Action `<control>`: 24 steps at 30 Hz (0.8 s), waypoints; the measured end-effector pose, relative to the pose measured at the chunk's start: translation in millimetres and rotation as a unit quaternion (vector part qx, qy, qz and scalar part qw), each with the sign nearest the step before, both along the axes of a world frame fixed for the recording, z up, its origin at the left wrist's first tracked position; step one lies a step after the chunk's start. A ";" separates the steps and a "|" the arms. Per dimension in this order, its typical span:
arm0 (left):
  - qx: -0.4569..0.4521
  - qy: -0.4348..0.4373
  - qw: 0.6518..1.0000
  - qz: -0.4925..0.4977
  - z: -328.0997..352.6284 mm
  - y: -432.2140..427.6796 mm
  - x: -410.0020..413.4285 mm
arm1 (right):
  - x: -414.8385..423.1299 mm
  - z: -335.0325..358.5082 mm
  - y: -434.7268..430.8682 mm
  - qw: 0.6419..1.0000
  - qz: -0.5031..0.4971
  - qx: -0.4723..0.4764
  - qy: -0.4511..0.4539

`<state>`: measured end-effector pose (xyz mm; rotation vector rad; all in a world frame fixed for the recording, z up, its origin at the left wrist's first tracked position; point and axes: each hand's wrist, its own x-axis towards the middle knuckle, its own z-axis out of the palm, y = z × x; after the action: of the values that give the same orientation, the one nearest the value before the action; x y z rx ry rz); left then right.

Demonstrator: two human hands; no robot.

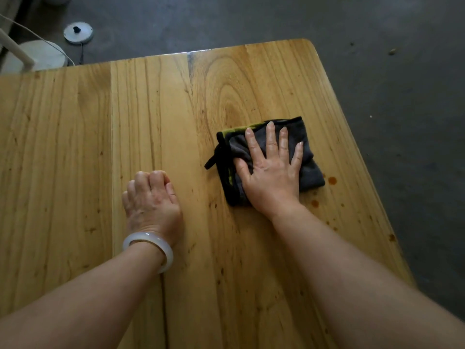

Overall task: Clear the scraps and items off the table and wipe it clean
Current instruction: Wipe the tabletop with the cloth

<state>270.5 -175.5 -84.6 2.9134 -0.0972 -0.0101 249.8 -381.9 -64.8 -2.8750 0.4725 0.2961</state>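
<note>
Grey concrete floor (377,59) behind a pale plank wooden tabletop (151,117). Its rounded far corner is up-right of the cloth.

Head view: a folded dark grey microfibre cloth (235,147) with a yellow-green underside and black edging lies flat on the tabletop, close to its right edge. A black hanging loop (214,157) sticks out from the cloth's left side.

The right hand (273,175) lies palm-down on top of the cloth and covers most of its middle. Its fingers (271,142) are straight and spread, pressing flat and gripping nothing, with the tips near the cloth's far edge.

The left hand (151,200) is on the bare tabletop, left of the cloth and a bit nearer the camera, well apart from it. Its fingers (156,177) are clenched into a fist, knuckles up, and nothing is visible inside. A milky white bangle (141,236) sits on the left wrist.

Orange-brown sauce spots (332,180) are on the wood just right of the cloth's near-right corner. Another spot (315,203) is just below that corner, and smaller specks trail toward the camera along the right edge. The wood between the hands has a wet-looking sheen.

On the floor far up-left of the cloth there is a round metal pot lid (78,32) with a black knob. Near it is the white round base of a stand (40,55), with a thin cord (81,52) running by it.
</note>
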 end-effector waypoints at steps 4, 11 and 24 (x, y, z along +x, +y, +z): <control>0.006 0.004 1.000 -0.004 0.9 0.1 0.4 | -34.8 -2.2 11.5 1.000 0.005 0.004 -0.016; 0.002 -0.008 1.000 -0.001 0.4 -0.4 1.0 | -56.9 -11.5 21.8 0.998 -0.002 -0.003 -0.055; 0.008 0.000 1.000 0.001 1.6 0.5 1.4 | 30.5 -6.4 -25.9 1.000 -0.002 -0.023 -0.001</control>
<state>271.9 -175.0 -83.0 2.9285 -0.0939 -0.0099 280.3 -407.8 -71.1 -2.9191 0.4911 0.2847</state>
